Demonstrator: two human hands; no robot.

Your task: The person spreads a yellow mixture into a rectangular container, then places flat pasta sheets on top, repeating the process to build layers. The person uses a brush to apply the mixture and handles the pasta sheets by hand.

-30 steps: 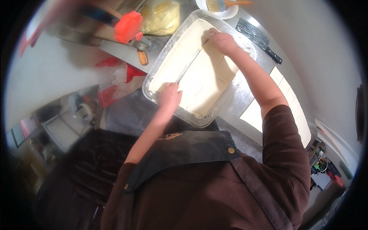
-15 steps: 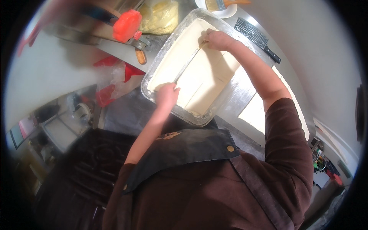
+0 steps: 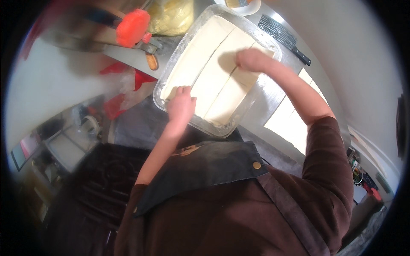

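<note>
A clear rectangular plastic tub [image 3: 160, 89] holds pale, flat dough sheets [image 3: 209, 81] with long narrow seams between strips. My left hand [image 3: 181, 104] rests on the dough at the near left corner of the tub, fingers stretched forward and the thumb apart. Over the right part of the dough is my right hand [image 3: 253, 60], its fingers curled together and pointing down, casting a shadow to its left. Whatever may be between those fingers is hidden, and the hand is slightly blurred.
A cleaver-like knife with a black handle [image 3: 302, 56] lies right of the tub. More pale sheets [image 3: 287, 117] are on the metal counter. Behind stand a white bowl [image 3: 252, 7] with a brush and a yellowish plastic bag [image 3: 172, 17]. A red knob [image 3: 133, 28] rises at left.
My right hand has moved rightward and slightly nearer from the seam at the far end. My left hand has shifted slightly left. The raised strip edge between them now lies flat.
</note>
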